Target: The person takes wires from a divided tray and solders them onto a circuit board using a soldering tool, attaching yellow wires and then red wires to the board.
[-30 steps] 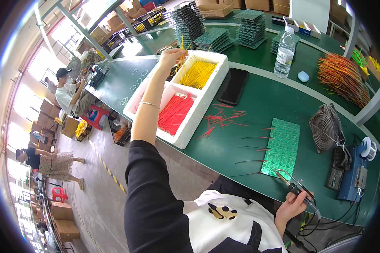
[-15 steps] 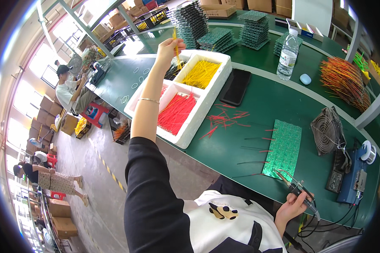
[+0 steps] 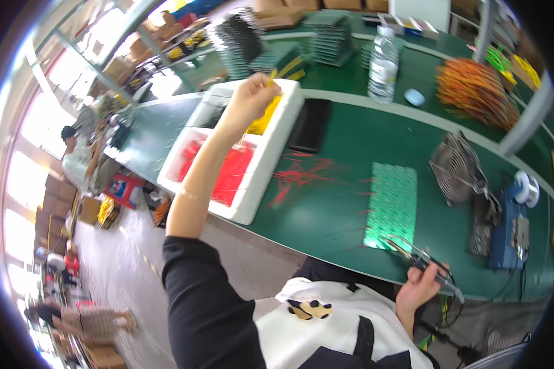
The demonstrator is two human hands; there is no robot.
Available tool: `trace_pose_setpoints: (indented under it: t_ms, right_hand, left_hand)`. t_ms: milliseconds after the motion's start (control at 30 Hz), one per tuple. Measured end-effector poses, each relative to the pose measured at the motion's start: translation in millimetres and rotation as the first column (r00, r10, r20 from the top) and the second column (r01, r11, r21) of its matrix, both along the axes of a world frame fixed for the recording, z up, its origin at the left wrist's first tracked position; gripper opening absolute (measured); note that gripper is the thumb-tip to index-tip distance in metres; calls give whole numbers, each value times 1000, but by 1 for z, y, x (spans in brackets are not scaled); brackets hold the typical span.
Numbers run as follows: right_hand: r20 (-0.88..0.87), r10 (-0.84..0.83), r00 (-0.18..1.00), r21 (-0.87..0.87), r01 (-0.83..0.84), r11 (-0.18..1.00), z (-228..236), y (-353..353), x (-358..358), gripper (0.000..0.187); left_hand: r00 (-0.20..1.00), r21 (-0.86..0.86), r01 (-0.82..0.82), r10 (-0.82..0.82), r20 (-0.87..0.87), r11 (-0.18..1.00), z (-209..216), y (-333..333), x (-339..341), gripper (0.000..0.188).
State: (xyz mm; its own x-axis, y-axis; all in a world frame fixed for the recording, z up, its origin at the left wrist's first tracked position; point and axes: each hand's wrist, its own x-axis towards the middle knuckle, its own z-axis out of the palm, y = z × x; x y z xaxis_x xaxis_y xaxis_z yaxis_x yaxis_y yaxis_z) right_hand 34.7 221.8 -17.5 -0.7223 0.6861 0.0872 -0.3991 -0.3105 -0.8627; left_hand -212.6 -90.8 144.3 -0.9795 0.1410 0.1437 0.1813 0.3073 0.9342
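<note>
I have the left hand (image 3: 253,100) pinched on yellow wires (image 3: 272,77), showing at its far side, and the right hand (image 3: 419,288) clamped around a soldering iron (image 3: 417,259).

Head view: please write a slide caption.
Left hand pinches yellow wires at white foam box; right hand holds soldering iron.

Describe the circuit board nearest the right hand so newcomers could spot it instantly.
On the dark green table, look right of the white foam box, past the scattered red wires. There lies a bright green rectangular board; unlike the stacked boards farther back, it lies singly.
</note>
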Motion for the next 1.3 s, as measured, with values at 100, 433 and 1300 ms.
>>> trace_pose_setpoints:
  t_ms: [100,433,1300]
  right_hand:
    - [-19,-14,1000,-85,13,996,4,-6,-5,8]
    - [-65,-43,997,80,49,996,14,19,4,17]
    - [-45,-31,999,278,42,960,29,23,-46,16]
  left_hand:
    - [959,-226,168,-212,-187,959,-48,38,14,14]
    - [907,-560,64,-282,-313,826,-129,160,38,19]
    - [942,-14,334,-334,15,942,-123,123,82,8]
